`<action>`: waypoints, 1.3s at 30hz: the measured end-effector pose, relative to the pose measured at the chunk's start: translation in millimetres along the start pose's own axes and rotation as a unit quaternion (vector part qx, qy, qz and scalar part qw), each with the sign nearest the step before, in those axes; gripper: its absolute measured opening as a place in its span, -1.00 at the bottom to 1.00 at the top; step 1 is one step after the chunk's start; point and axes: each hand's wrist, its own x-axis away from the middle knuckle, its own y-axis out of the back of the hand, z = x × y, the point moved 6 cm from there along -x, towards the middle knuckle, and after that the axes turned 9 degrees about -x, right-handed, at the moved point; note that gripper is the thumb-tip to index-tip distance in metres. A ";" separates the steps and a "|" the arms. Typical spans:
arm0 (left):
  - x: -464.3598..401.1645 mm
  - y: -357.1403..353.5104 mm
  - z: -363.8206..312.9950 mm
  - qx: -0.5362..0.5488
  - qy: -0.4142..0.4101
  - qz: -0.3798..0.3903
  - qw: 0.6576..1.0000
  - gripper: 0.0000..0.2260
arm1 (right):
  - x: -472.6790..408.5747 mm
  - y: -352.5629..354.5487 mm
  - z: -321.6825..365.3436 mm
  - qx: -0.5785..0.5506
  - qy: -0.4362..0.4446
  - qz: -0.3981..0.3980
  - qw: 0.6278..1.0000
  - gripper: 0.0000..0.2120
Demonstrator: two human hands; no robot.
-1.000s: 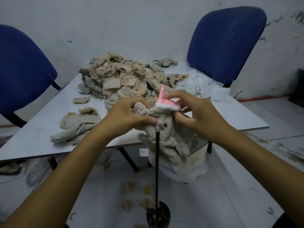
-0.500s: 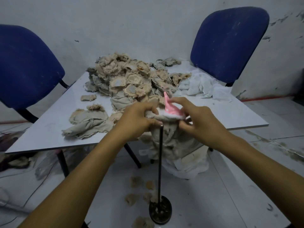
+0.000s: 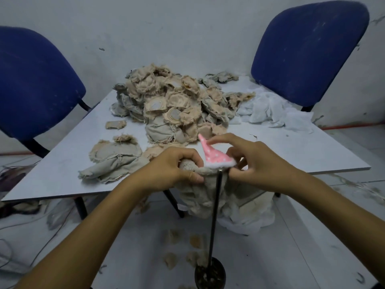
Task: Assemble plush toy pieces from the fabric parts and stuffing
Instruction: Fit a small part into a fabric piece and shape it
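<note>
A beige plush skin (image 3: 200,192) with a small pink dotted hat (image 3: 214,156) hangs over the top of an upright black rod (image 3: 214,215). My left hand (image 3: 173,170) grips the skin's left upper edge, thumb pressed on the fabric. My right hand (image 3: 256,163) holds the skin's right side just below the hat, and its forefinger reaches out above the hat's tip. The rod's top end is hidden under the fabric.
A big heap of beige fabric parts (image 3: 177,105) lies on the white table (image 3: 312,151), with flat pieces (image 3: 112,157) at the left and white stuffing (image 3: 270,111) at the right. Two blue chairs (image 3: 308,49) flank it. The rod's round base (image 3: 210,276) stands on the floor among scraps.
Both hands have lowered the plush skin further down over the rod. The hat now sits closer to the rod's top, and my right forefinger has lifted above the hat.
</note>
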 end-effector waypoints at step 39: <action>-31.1 -10.5 19.6 0.126 0.036 -0.136 0.982 -0.89 | -33.4 -22.8 -41.4 -0.341 -0.115 -0.193 0.913 -0.86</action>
